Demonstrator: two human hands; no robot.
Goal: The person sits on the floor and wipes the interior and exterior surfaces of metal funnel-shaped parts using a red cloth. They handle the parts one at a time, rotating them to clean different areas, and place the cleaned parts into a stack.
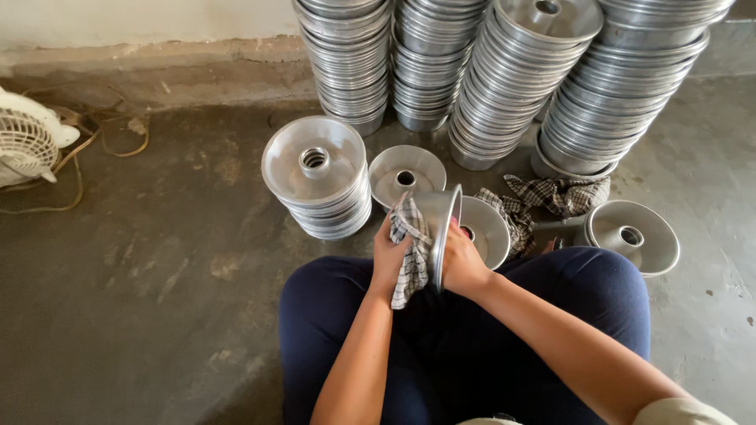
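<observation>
**Ring pan held on edge amid stacks of metal pans**

Four tall stacks of pans (pixel 504 71) rise against the wall, far beyond the held pan, the right ones leaning. Nearer, just left of and beyond the held pan, stands a short stack (pixel 316 177) of ring pans nested one in another, tube upward. A white fan (pixel 27 142) sits far to the left of the held pan, with cord trailing on the concrete floor (pixel 142 299). A single pan (pixel 634 234) lies to its right, beside the knee. Another loose pan (pixel 406 175) lies directly beyond it, and one more (pixel 484 230) leans just behind it on the right. A crumpled checked rag (pixel 555 194) lies between those pans.

The held pan (pixel 437 232) stands on edge above the lap. The left hand (pixel 388 256) presses a checked cloth (pixel 411 252) against its outer side, fingers closed on the cloth. The right hand (pixel 463 264) grips the pan from the right, fingers curled onto it.
</observation>
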